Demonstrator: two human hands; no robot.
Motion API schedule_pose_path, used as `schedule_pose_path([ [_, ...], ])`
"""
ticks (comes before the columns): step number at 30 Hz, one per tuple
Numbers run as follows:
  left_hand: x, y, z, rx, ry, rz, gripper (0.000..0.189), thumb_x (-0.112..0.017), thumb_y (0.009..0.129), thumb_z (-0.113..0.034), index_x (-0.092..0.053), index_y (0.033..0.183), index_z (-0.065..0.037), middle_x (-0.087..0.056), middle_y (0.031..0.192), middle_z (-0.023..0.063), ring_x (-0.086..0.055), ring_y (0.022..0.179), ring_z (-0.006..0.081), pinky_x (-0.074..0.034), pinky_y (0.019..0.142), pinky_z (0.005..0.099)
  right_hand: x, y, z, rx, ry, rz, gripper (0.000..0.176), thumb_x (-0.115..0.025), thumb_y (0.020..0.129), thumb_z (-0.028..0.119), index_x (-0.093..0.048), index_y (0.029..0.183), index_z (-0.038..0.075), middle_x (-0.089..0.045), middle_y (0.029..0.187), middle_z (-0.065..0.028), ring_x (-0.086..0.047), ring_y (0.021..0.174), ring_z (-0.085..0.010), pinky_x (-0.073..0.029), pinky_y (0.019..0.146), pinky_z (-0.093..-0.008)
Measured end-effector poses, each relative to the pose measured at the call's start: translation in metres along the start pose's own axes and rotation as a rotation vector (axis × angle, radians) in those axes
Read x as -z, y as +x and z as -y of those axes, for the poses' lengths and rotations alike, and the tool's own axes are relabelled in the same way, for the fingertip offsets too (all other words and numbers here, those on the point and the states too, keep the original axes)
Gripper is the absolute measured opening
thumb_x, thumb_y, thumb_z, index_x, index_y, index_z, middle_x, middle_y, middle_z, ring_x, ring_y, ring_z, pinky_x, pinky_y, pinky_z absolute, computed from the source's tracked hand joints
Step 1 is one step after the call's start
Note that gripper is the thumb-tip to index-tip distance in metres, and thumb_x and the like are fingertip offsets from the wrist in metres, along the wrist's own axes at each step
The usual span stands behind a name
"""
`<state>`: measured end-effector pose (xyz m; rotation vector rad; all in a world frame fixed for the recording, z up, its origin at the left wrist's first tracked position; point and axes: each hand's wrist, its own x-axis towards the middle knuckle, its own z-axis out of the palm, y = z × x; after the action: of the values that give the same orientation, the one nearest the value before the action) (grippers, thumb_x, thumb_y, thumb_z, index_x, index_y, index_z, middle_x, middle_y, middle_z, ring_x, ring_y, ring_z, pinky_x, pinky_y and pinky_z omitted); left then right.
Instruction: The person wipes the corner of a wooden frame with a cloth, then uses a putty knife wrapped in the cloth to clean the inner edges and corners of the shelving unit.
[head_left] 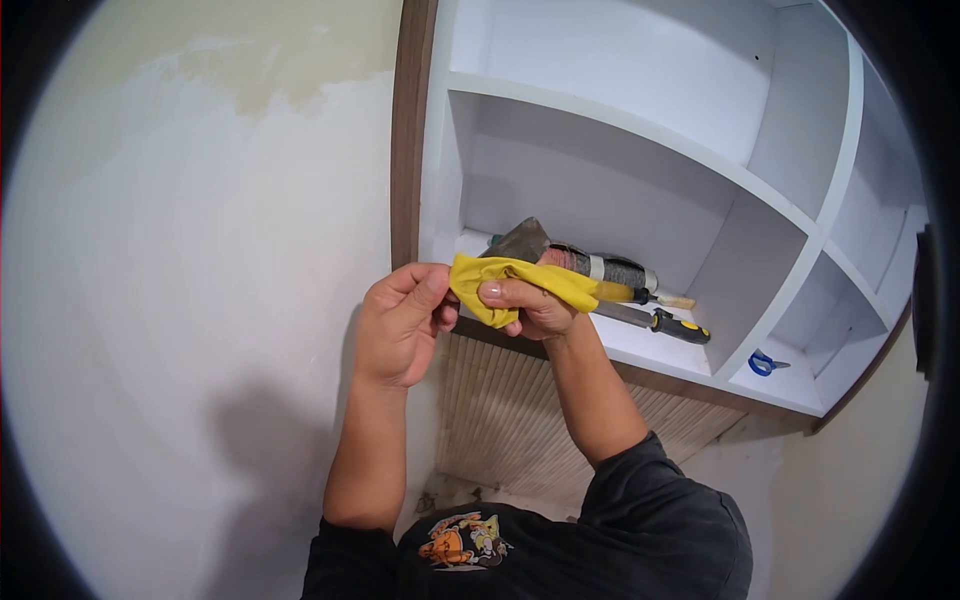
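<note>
A crumpled yellow cloth (pixel 478 278) is bunched up in front of the shelf. My right hand (pixel 540 312) is closed around it, thumb on top, and part of the cloth runs out to the right past the fingers. At the cloth's left edge, my left hand (pixel 405 318) pinches with thumb and forefinger. Just behind the cloth a dark flat scraper blade (pixel 520 241) shows, its lower part hidden. To the right of the hand sticks out a yellow handle with a black end (pixel 625 293).
On the white shelf (pixel 660 347) lie a dark roll-like thing with a pale band (pixel 597 267), a black-and-yellow handled tool (pixel 682 327) and a brush tip (pixel 677 301). Blue-handled scissors (pixel 763 364) rest in the compartment to the right. A patchy plastered wall (pixel 180 250) stands on the left.
</note>
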<state>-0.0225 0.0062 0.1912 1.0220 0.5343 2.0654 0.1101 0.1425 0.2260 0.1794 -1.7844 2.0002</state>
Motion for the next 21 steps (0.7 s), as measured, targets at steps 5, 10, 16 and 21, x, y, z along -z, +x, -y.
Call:
schedule_pose_path([
  [5,-0.001,-0.004,-0.004,-0.099,0.192,-0.094,0.014,-0.068,0.095,-0.013,-0.069,0.099,0.0,-0.065,0.082,0.0036,-0.057,0.069,0.0092,-0.044,0.063,0.0229,-0.006,-0.003,0.007,0.012,-0.154,-0.057,0.02,-0.075,0.088,0.016,-0.069,0.093,-0.003,-0.065,0.071,-0.006,-0.055,0.048,-0.0071,-0.043,0.041,-0.0193],
  [10,-0.007,-0.005,-0.003,-0.203,0.243,-0.209,0.012,-0.068,0.093,-0.011,-0.07,0.096,0.001,-0.066,0.082,0.0035,-0.057,0.07,0.0085,-0.045,0.063,0.0221,-0.01,-0.003,0.0,0.026,-0.076,-0.18,0.025,-0.076,0.089,0.022,-0.072,0.09,-0.002,-0.064,0.069,-0.005,-0.057,0.05,-0.0074,-0.043,0.041,-0.0199],
  [16,-0.015,-0.007,0.001,-0.297,0.384,-0.262,0.013,-0.066,0.094,-0.01,-0.069,0.097,0.002,-0.065,0.08,0.0039,-0.059,0.071,0.0094,-0.046,0.064,0.0225,-0.01,-0.002,-0.008,0.083,0.036,-0.266,0.023,-0.077,0.089,0.02,-0.072,0.09,-0.002,-0.065,0.072,-0.0035,-0.057,0.053,-0.0079,-0.043,0.046,-0.0199],
  [21,-0.023,-0.01,0.006,-0.475,0.612,-0.283,0.01,-0.065,0.094,-0.007,-0.067,0.092,0.003,-0.064,0.085,0.0045,-0.059,0.073,0.0098,-0.048,0.066,0.023,-0.012,-0.005,-0.014,0.135,0.067,-0.317,0.023,-0.079,0.087,0.02,-0.073,0.091,-0.002,-0.066,0.076,-0.004,-0.056,0.055,-0.0088,-0.044,0.047,-0.0208],
])
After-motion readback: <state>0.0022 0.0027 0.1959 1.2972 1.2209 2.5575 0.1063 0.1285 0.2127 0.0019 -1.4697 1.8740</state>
